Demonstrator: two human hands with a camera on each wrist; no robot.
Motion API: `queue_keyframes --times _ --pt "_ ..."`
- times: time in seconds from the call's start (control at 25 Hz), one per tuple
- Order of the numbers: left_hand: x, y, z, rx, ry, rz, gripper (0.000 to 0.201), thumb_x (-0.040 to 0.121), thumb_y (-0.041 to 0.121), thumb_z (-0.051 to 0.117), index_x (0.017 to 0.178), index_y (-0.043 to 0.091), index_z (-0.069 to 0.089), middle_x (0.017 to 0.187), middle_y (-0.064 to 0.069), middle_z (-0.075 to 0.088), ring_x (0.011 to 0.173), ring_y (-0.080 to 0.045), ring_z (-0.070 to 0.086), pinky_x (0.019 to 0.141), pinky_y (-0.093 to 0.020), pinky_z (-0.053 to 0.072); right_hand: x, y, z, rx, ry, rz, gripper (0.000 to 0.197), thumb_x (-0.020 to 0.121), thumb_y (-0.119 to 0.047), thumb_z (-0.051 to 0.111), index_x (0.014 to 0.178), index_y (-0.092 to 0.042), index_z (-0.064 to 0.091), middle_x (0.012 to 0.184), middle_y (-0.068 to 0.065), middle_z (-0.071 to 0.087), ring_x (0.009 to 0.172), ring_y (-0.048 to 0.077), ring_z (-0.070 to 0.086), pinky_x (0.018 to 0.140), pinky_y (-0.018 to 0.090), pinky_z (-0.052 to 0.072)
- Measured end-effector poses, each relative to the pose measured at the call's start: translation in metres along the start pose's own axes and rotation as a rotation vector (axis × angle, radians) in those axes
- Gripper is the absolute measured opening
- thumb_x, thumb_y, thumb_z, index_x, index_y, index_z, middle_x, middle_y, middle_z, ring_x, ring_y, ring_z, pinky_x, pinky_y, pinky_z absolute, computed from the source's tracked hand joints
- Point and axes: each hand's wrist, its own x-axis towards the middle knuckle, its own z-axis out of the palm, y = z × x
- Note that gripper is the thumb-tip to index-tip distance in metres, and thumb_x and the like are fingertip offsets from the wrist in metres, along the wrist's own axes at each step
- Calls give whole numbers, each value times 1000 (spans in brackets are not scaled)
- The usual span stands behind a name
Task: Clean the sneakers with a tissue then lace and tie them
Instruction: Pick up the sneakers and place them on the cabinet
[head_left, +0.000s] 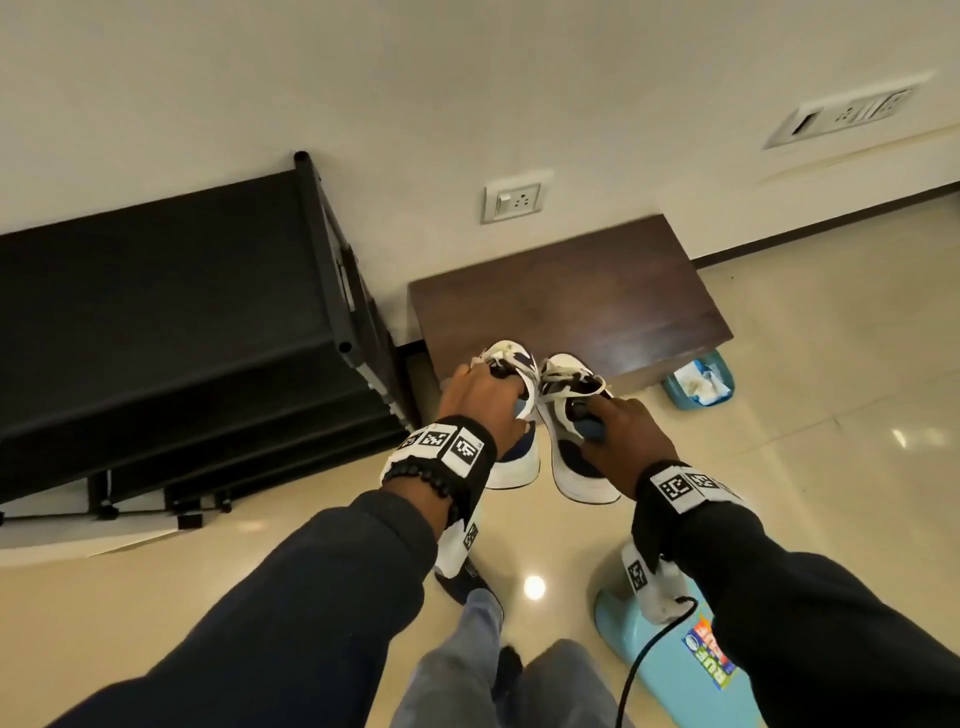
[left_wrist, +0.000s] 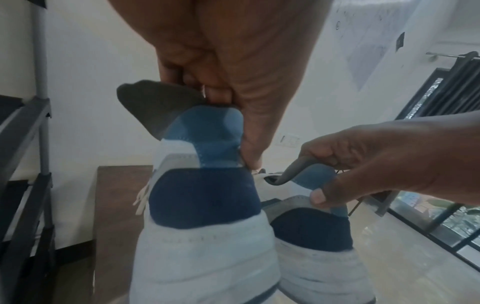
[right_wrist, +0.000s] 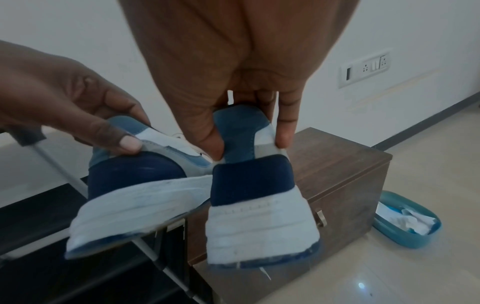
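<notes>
**Sneakers held up by their heels, one in each hand**

Sneakers first, from the head view: a white, grey and navy lace-up pair hangs toe-down above the glossy cream tiled floor (head_left: 831, 415), in front of a dark brown wooden box (head_left: 597, 291). The left hand (head_left: 483, 405) grips the collar of the left sneaker (head_left: 511, 457); the right hand (head_left: 626, 431) grips the collar of the right sneaker (head_left: 571, 467). Loose white laces (head_left: 558, 371) trail over the uppers. At 9 o'clock stands a black metal shoe rack (head_left: 182, 312). At 3 o'clock of the box, a teal plastic tray with crumpled white tissues (head_left: 698, 384) lies on the floor.

Left wrist view: the left hand (left_wrist: 233, 61) has fingers hooked inside the heel collar of the left sneaker (left_wrist: 205, 197), thumb against the blue heel tab. At 3 o'clock the right hand (left_wrist: 376, 156) pinches the other sneaker's (left_wrist: 311, 232) collar.

Right wrist view: the right hand (right_wrist: 233, 72) clasps the right sneaker's (right_wrist: 254, 185) blue heel tab between thumb and fingers. At 9 o'clock the left hand (right_wrist: 72, 111) holds the left sneaker (right_wrist: 135, 185), tilted. The tissue tray (right_wrist: 405, 220) sits at 4 o'clock beside the box (right_wrist: 342, 174).
</notes>
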Motion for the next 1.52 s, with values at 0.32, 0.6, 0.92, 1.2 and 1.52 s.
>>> queue_keyframes --times 0.32,0.6,0.92,1.2,1.52 --pt "74 -13 -3 -10 73 -82 33 89 35 59 118 21 58 113 -4 65 113 -23 47 98 -34 31 84 3 -33 24 55 1 27 87 -18 58 114 -16 54 110 7 56 103 24 50 82 39 50" --pt "140 15 18 -86 181 -269 29 81 25 70 109 17 65 107 -8 67 112 -27 53 104 -37 33 160 38 -46 -23 84 -105 31 90 -17 57 121 -14 54 115 7 56 110 23 48 87 33 47" --pt "195 38 87 -23 -70 -277 38 61 10 77 97 13 67 82 -8 70 88 -29 63 78 -36 50 216 107 -8 -173 -140 -169 45 88 -13 60 131 -16 45 124 9 52 117 25 46 92 33 47" --pt "182 49 101 -72 -121 -309 47 84 9 57 130 19 47 126 -4 58 120 -24 49 104 -34 32 208 130 -18 -106 -30 -128 37 88 -21 61 122 -11 51 121 10 54 113 25 46 90 32 44" --pt "180 47 94 -159 -94 -308 27 88 11 51 113 13 59 114 -7 64 110 -26 55 98 -33 39 201 131 -30 -187 -92 -157 30 90 -17 59 119 -13 52 114 8 58 105 22 50 85 32 47"
